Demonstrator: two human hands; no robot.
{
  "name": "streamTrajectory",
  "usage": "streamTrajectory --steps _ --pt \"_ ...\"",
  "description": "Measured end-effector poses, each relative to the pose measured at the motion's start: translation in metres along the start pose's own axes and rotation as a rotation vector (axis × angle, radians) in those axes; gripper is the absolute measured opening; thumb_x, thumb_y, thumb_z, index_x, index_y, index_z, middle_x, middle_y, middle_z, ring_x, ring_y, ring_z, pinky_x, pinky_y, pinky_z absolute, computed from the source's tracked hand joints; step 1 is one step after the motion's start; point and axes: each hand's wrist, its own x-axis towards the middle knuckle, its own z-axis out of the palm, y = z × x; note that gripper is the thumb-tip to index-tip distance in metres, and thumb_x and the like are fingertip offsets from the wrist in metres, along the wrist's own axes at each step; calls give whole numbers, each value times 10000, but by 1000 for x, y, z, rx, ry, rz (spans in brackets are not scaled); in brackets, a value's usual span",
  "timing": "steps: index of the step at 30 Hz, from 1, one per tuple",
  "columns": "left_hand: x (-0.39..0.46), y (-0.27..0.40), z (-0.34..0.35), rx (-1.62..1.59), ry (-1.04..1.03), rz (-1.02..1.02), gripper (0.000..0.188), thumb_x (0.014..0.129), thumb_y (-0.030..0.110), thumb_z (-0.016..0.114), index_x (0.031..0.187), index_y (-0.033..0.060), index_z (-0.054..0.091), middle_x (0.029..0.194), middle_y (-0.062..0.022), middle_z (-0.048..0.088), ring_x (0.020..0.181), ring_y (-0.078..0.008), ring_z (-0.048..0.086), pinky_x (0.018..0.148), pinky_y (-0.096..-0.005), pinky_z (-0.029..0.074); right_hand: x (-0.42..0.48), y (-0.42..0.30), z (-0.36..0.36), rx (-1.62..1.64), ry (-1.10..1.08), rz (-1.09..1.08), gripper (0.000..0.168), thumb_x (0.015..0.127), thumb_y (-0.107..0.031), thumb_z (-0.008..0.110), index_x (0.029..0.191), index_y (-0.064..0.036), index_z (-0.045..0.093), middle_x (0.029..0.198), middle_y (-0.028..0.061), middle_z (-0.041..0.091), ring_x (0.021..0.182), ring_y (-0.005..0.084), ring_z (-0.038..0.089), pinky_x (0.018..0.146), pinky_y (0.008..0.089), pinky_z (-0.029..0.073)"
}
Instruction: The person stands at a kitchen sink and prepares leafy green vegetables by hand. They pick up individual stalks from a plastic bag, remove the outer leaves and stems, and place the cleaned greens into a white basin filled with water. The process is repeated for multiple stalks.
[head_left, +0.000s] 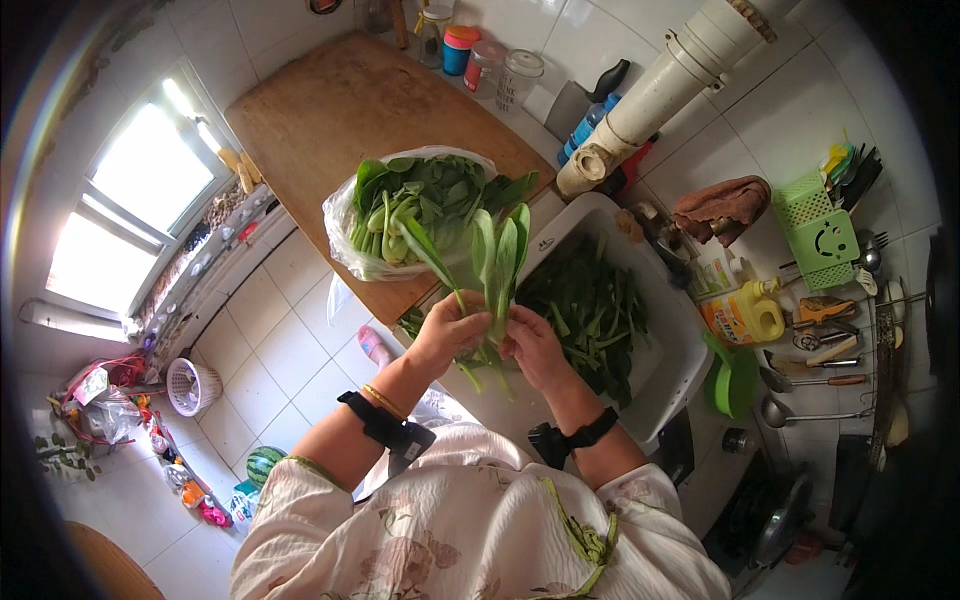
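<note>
My left hand (450, 334) grips the stem of a green leaf, close beside a small head of leafy greens (495, 255). The base of that head is pinched by my right hand (531, 345), with its leaves pointing up and away from me. Beyond my hands, an open plastic bag (341, 232) full of leafy greens (427, 199) rests on a wooden board (315, 112). Loose green leaves (592, 315) lie in the white sink (675, 367) to the right. Some stems hang below my fingers, over the counter edge.
Jars and a blue cup (457, 52) line the board's far side. A thick pipe (645, 97) slants down behind the sink. Right of the sink are a yellow detergent bottle (739, 313), a green ladle-like scoop (735, 379), a brown cloth (724, 206) and hanging utensils.
</note>
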Motion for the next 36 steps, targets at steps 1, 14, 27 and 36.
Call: streamTrajectory --steps 1,14,27,36 --pt "1 -2 -1 23 14 21 208 819 153 543 966 13 493 713 18 513 566 -48 419 498 -168 338 0 0 1 5 10 0 157 827 -176 495 918 -56 541 710 -22 507 589 52 457 535 178 388" --pt "1 -10 10 -301 105 17 103 872 162 461 905 65 468 858 -49 551 671 -124 511 576 -245 428 1 1 4 188 137 -92 109 857 -124 473 942 -67 512 816 6 552 631 70 517 596 233 468" --pt "1 9 7 -309 31 -75 154 826 142 525 952 60 493 722 5 499 628 -76 468 547 -214 391 -1 -3 -4 206 19 -113 119 838 -135 519 929 -62 496 762 -8 508 637 74 461 563 219 393" --pt "7 -1 6 57 62 -46 177 770 123 565 914 37 509 751 12 513 571 -51 429 492 -176 349 -1 0 2 -129 50 -186 141 807 -78 546 937 -60 493 800 -14 522 667 46 483 572 196 417"
